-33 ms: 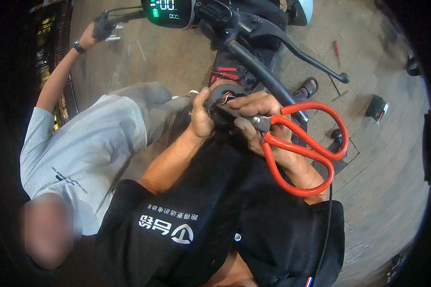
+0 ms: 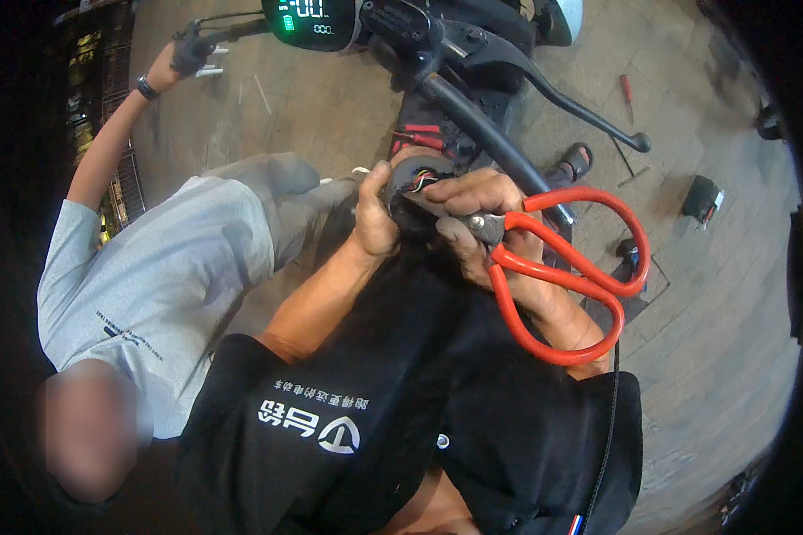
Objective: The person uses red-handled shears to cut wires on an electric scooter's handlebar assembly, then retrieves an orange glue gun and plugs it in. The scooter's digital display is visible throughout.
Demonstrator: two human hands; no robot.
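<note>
My left hand (image 2: 376, 214) is closed around a round black housing (image 2: 410, 168), thumb pointing up beside it. Several thin coloured wires (image 2: 422, 182) show in the housing's opening. My right hand (image 2: 486, 198) grips a pair of red-handled scissors (image 2: 555, 244) near the pivot, the large loops sticking out past the wrist. The dark blades reach to the wires, and my right fingertips rest beside them. Whether the blades touch a wire cannot be made out.
Ahead is a scooter handlebar (image 2: 482, 125) with a brake lever (image 2: 589, 116) and a lit display (image 2: 310, 25). A red screwdriver (image 2: 424, 140) lies beyond my hands. At left, a person in a grey shirt (image 2: 161, 276) holds the far grip. Another screwdriver (image 2: 626, 87) and a black box (image 2: 703, 198) lie on the floor.
</note>
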